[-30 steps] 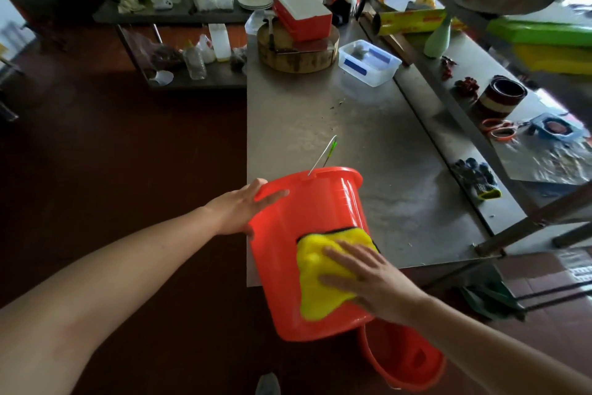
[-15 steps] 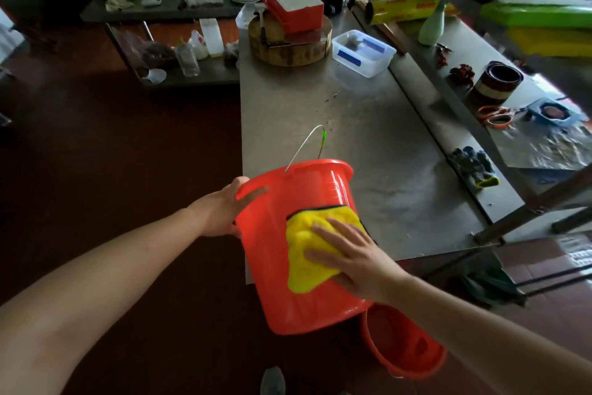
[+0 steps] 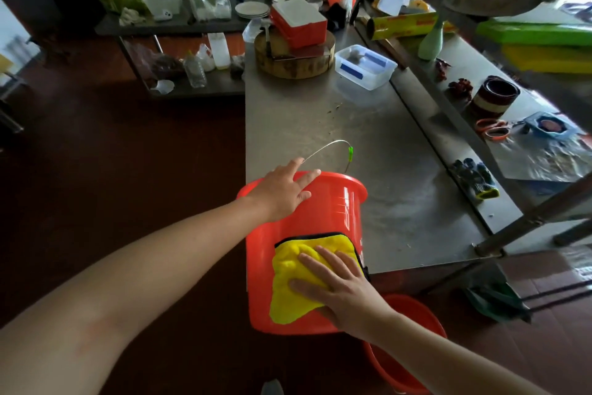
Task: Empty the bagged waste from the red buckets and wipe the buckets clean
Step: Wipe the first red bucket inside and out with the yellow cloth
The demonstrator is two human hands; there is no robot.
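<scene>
The left hand (image 3: 282,192) lies flat on the top side of a red bucket (image 3: 323,212), close to its rim. Its fingers are straight and a little spread, and they reach over the rim. The right hand (image 3: 339,292) is flat too, with the fingers wide apart. It presses a yellow cloth (image 3: 288,285) against the side of the bucket, lower down, near the bottom end.

The bucket is tipped on its side. Its open mouth points away from the person, and its bottom end points back at them. The rim is at the near corner of the grey metal surface (image 3: 320,125). I cannot tell if the bucket rests on the surface there. A thin wire handle (image 3: 326,148) with a small green piece sticks up from the far rim.

A second red bucket (image 3: 394,365) stands on the floor, just under the right arm.

Far back on the surface sit a round wooden block (image 3: 294,64), a red box with a white lid (image 3: 299,23) on top of it, and a clear tub (image 3: 365,66) beside them.
</scene>
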